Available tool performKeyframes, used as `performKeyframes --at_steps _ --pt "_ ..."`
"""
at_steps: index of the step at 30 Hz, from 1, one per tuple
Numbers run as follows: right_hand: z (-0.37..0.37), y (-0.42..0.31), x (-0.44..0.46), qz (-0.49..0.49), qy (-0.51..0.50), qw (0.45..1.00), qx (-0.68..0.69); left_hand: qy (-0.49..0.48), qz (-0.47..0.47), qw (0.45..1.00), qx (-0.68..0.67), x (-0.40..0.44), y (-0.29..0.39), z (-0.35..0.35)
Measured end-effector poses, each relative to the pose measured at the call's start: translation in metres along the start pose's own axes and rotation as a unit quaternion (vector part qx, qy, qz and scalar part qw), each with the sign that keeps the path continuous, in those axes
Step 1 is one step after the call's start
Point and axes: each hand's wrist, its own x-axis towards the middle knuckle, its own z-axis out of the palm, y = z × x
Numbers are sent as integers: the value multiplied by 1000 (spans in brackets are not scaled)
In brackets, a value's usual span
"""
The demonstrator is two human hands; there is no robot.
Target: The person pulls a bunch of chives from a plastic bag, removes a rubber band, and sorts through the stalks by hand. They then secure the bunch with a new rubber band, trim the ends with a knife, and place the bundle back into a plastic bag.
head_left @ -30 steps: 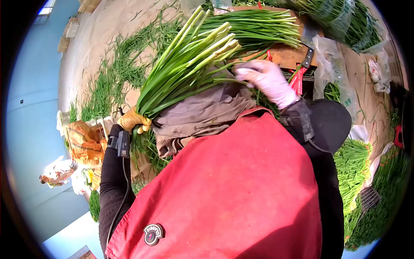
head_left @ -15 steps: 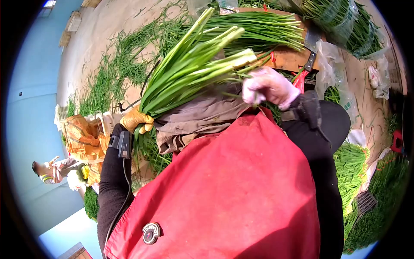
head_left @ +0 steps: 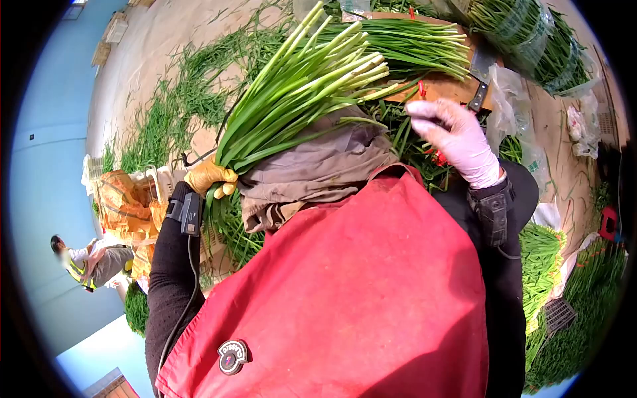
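Observation:
My left hand point(head_left: 211, 176), in a yellow glove, is closed round the leafy end of a bunch of garlic chives point(head_left: 298, 99). Their pale stem ends fan out to the upper right, above the brown cloth point(head_left: 318, 159) on my lap. In a thin whitish glove, my right hand point(head_left: 461, 140) hovers to the right of the stems, apart from them. Its fingers are half bent and spread, with nothing visible in them. Beyond the bunch, more chives point(head_left: 411, 46) lie on a wooden board point(head_left: 434, 87), near a black-handled knife point(head_left: 478, 97).
Loose green leaves point(head_left: 192, 99) litter the floor. Plastic-wrapped chives point(head_left: 531, 40) lie at the upper right, with stacked bundles point(head_left: 541, 265) at the lower right. An orange bag point(head_left: 126, 205) stands at left, near a person in a reflective vest point(head_left: 93, 262).
My right hand has moved right, away from the stems, and its fingers have opened. The held chives are more fanned out. My left hand keeps its grip. The distant person has shifted posture.

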Motion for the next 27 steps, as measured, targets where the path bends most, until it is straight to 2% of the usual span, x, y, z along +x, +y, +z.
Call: performKeyframes --at_steps 1,2,3,5,8,11,15,19,20,24,27 --pt "7 -6 6 -23 47 997 55 8 -2 1000 0 -3 1 2" --pt "13 -16 14 -91 95 991 32 15 -4 1000 0 -5 4 5" --pt "13 -28 20 -176 139 963 -151 21 -4 1000 2 -5 8 9" --pt "22 -34 41 -328 126 886 -303 25 4 1000 6 -6 10 13" --pt "56 -36 53 -258 40 889 -376 28 0 999 21 -5 11 13" --pt "80 -32 63 -243 -20 880 -408 36 -21 999 34 -8 12 12" --pt "87 -17 77 -171 -73 907 -379 33 -14 998 47 -9 16 17" --pt "85 -6 75 -185 -92 912 -355 34 -29 997 60 -6 12 10" --pt "86 -3 70 -216 -74 921 -315 33 -23 998 54 -6 12 11" --pt "94 2 67 -236 -125 912 -312 26 -10 999 43 -5 11 12" --pt "93 3 72 -151 -136 915 -349 37 -21 998 55 -7 14 15"
